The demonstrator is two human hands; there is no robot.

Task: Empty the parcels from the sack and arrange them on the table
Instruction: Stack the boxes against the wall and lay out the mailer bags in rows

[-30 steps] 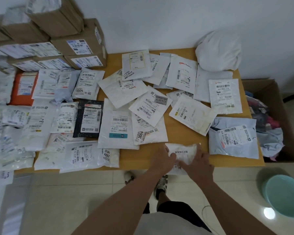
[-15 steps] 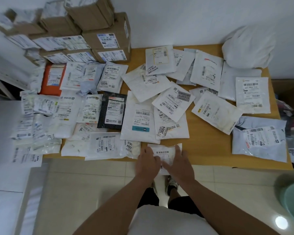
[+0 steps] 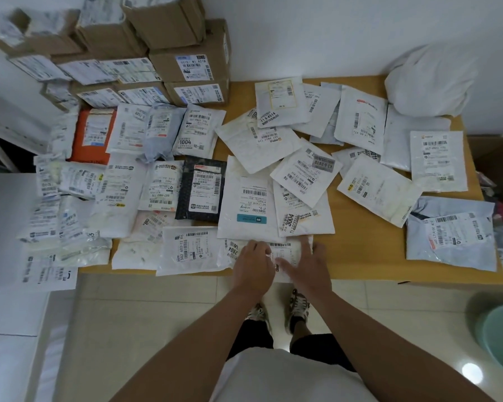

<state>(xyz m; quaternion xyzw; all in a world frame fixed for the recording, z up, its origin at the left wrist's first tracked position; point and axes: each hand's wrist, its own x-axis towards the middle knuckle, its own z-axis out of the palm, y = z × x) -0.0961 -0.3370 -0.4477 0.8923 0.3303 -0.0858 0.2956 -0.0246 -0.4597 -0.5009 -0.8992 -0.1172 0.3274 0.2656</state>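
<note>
We press both hands, left [image 3: 253,264] and right [image 3: 308,266], fingers spread flat, on a small white parcel [image 3: 288,252] at the wooden surface's [image 3: 369,256] near edge.

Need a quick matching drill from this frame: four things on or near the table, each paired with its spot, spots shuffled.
Things:
1. orange parcel
2. black parcel
3. white sack
4. cardboard boxes

Places:
A. far right corner of the table
B. stacked at the far left, against the wall
C. left side, in front of the boxes
D. middle row, left of the table's centre

Pairs: 1-C, 2-D, 3-A, 4-B
</note>
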